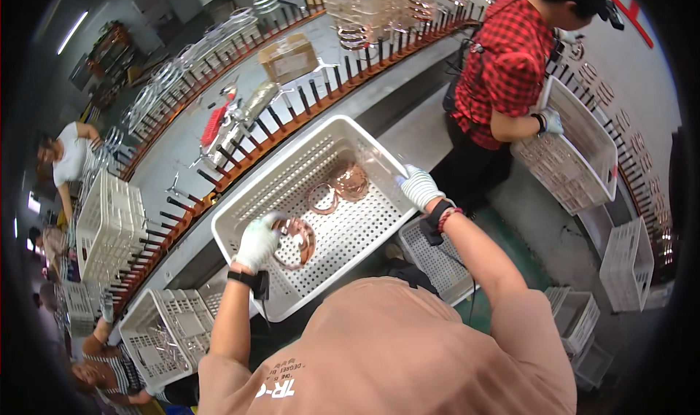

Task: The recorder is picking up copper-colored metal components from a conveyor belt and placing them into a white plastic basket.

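A white perforated plastic crate point(277, 189) sits in front of me, tilted toward my body. My left hand point(257, 243), in a white glove, is closed around a copper wire coil point(300, 238) inside the crate near its left corner. Two more copper coils point(322, 196) point(350, 180) lie deeper in the crate. My right hand point(420, 187), also gloved, grips the crate's right rim.
A long conveyor with black pegs on orange rails point(240, 149) runs behind the crate. A person in a red checked shirt point(507, 61) holds another white crate point(576, 160) on the right. More crates point(168, 335) stand at lower left and right. Other people work at far left.
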{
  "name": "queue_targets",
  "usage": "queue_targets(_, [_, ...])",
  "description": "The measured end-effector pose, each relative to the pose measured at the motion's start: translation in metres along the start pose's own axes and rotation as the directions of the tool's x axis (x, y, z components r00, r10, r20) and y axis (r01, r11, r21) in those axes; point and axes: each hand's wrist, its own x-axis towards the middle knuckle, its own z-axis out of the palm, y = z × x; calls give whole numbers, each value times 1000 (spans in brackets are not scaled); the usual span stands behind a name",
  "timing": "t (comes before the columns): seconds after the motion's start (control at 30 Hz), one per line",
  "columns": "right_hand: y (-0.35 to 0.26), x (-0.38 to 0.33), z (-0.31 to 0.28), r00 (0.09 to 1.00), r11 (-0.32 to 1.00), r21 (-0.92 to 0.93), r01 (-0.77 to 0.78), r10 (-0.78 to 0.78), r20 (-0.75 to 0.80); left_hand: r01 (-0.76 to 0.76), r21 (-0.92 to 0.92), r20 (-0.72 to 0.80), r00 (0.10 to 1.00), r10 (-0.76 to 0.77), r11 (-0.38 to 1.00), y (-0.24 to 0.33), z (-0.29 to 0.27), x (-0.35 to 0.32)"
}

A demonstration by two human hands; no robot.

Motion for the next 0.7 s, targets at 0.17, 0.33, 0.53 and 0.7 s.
queue_targets(0.17, [-35,63,-19,996,946,317,72,-51,-74,151,139,-192,974,-123,979,-73,40,-130])
queue_targets(0.33, [-144,136,-55,998,567,824,-6,-49,40,116,-416,-500,799,-334,902,-90,106,-189])
queue_targets(0.53, [-207,271,-83,996,444,896,-2,-74,39,331,-156,-625,697,-352,931,-24,158,-174])
queue_targets(0.7, [-224,387,-68,973,493,864,-104,-129,190,371,-130,-695,628,-351,920,7,146,-153])
